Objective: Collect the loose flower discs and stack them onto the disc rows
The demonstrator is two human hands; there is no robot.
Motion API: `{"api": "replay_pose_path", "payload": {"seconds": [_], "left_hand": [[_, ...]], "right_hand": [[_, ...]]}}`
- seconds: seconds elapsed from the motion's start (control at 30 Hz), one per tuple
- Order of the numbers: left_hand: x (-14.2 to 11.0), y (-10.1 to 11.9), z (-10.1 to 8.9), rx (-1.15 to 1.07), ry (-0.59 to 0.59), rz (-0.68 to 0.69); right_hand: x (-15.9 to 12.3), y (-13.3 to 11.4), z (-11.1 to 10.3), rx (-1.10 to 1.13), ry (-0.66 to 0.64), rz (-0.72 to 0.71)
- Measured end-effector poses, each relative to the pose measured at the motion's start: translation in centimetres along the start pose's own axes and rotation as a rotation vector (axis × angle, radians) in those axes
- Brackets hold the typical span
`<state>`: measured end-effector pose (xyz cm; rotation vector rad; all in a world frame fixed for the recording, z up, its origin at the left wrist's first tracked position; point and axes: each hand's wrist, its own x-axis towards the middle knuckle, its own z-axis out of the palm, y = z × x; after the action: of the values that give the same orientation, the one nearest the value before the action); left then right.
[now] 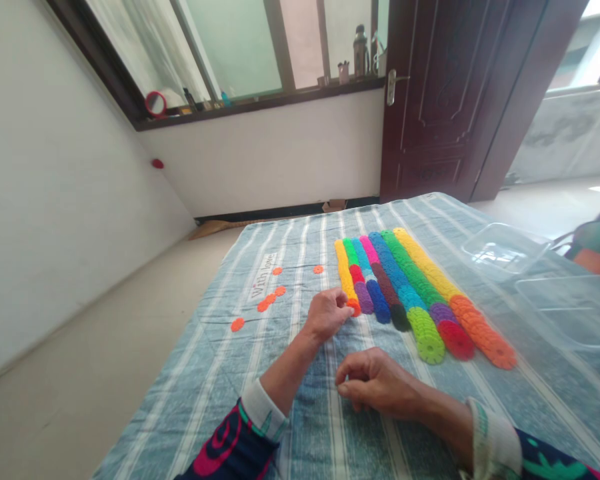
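Note:
Rows of overlapping, notched plastic discs lie on a striped cloth. At the near end of the narrow yellow row (345,270), my left hand (327,313) has its fingertips closed on an orange disc (354,307). My right hand (375,381) is held lower, in front of the rows and apart from them. Its fingers are curled toward the thumb, and the palm side is hidden. Loose orange discs lie to the left, among them one (237,325) near the cloth's left side and another (319,269) closer to the rows.
Two clear plastic tubs (505,250) stand at the right, beside a partly visible person (597,243). The cloth (195,393) has printed lettering on its left part. A dark red door (430,100) and a windowsill (270,103) with small items are behind.

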<state>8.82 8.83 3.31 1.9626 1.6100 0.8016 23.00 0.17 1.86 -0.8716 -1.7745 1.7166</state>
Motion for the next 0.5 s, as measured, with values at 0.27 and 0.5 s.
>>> {"api": "replay_pose_path", "payload": {"seconds": [0.27, 0.5], "left_hand": [[-0.1, -0.4, 0.9, 0.035, 0.019, 0.029], [-0.1, -1.0, -0.4, 0.049, 0.032, 0.003]], "right_hand": [[-0.1, 0.2, 0.1, 0.004, -0.017, 0.015], [-0.2, 0.2, 0.3, -0.005, -0.022, 0.052]]}}
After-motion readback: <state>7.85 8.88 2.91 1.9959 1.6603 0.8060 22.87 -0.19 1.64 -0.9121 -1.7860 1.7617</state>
